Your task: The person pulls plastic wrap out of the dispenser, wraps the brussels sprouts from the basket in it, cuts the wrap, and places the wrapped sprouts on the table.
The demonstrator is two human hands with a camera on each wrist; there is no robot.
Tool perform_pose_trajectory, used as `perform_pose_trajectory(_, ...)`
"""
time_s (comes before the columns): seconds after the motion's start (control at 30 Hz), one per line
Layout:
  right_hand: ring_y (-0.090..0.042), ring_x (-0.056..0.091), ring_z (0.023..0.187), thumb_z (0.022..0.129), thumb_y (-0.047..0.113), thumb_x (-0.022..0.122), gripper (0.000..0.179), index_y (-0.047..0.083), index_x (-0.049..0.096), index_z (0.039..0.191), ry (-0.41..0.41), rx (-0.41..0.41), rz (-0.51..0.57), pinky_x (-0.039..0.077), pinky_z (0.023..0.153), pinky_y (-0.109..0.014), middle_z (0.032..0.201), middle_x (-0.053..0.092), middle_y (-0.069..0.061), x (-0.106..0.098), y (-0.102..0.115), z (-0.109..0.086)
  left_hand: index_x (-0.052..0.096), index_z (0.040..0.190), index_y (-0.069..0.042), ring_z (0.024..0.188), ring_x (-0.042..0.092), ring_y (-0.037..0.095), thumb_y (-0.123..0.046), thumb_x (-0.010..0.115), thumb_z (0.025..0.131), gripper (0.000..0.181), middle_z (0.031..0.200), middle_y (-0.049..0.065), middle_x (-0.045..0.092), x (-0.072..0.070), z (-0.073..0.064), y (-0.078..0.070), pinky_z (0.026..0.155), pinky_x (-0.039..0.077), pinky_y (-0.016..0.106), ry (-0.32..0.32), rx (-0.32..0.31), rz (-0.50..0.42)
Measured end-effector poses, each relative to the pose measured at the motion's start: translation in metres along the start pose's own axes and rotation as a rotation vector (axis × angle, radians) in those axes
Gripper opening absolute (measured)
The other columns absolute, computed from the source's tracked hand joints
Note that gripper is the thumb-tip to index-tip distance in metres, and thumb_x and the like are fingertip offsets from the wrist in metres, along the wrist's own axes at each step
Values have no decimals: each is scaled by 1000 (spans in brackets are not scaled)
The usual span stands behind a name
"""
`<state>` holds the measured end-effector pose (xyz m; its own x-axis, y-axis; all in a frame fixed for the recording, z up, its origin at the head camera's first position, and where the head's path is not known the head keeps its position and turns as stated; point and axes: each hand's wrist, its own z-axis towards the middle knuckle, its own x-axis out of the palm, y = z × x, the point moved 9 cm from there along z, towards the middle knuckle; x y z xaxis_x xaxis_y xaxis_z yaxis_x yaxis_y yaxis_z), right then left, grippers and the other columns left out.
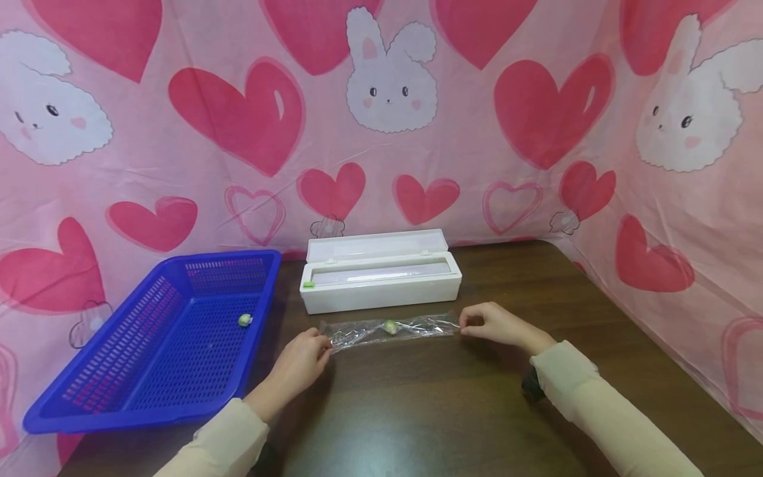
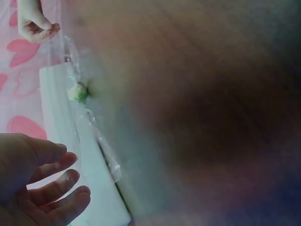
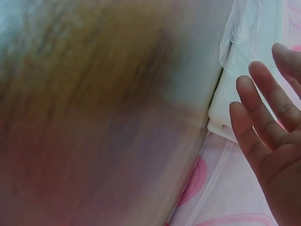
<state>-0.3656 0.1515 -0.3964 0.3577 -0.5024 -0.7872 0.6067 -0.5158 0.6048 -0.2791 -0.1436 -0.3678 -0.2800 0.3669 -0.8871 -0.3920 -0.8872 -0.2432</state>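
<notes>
From where I stand, a narrow strip of clear plastic film [image 1: 426,326] runs left to right across the dark-brown, wood-look tabletop [image 1: 393,411], just in front of the long white box with its lid raised [image 1: 381,295]. The left hand [image 1: 299,363] appears to pinch one end, the right hand [image 1: 502,324] the other; the two are well apart. A small, round, pale-green vegetable [image 1: 390,327] sits at the film between them, neither hand clearly nearer. Film: glossy, wrinkled. Vegetable: compact, whitish in parts.
</notes>
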Motion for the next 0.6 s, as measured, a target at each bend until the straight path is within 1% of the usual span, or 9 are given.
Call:
perform_pose_trajectory(0.13, -10, 49, 70, 85, 8, 65, 7, 14, 63, 83, 10, -23, -9, 42, 63, -27, 78, 57, 8, 4, 1, -1, 69, 74, -6, 57, 47, 13, -7, 73, 76, 4, 65, -2, 47, 8, -2, 2, 54, 43, 32, 50, -19, -5)
perform_pose_trajectory(0.3, -9, 49, 70, 85, 10, 66, 6, 14, 63, 82, 29, -43, -12, 42, 63, -26, 77, 57, 9, 9, 1, -1, 69, 74, -5, 58, 46, 13, -6, 72, 76, 4, 66, -1, 48, 15, -4, 4, 54, 42, 31, 103, -33, -10)
perform_pose_trajectory(0.43, -7, 50, 70, 84, 10, 67, 5, 13, 65, 81, 15, -82, -39, 44, 64, -27, 77, 59, 10, 8, 3, -1, 68, 73, -6, 58, 48, 15, -3, 71, 75, 5, 66, 0, 50, 19, -5, 3, 55, 43, 32, 112, -13, 17)
perform_pose_trajectory(0.53, -6, 52, 72, 83, 9, 68, 5, 13, 66, 81, 3, -115, -53, 45, 66, -28, 78, 60, 10, 7, 5, -1, 67, 70, -9, 59, 50, 17, -1, 72, 73, 9, 65, 0, 51, 21, -6, 2, 54, 44, 33, 108, 10, 59)
perform_pose_trajectory(0.6, -7, 53, 73, 83, 8, 68, 5, 12, 67, 80, 1, -128, -51, 46, 68, -30, 79, 60, 9, 8, 6, -1, 66, 70, -10, 59, 50, 18, -2, 72, 73, 10, 66, 0, 51, 23, -6, 2, 53, 44, 34, 112, 10, 87)
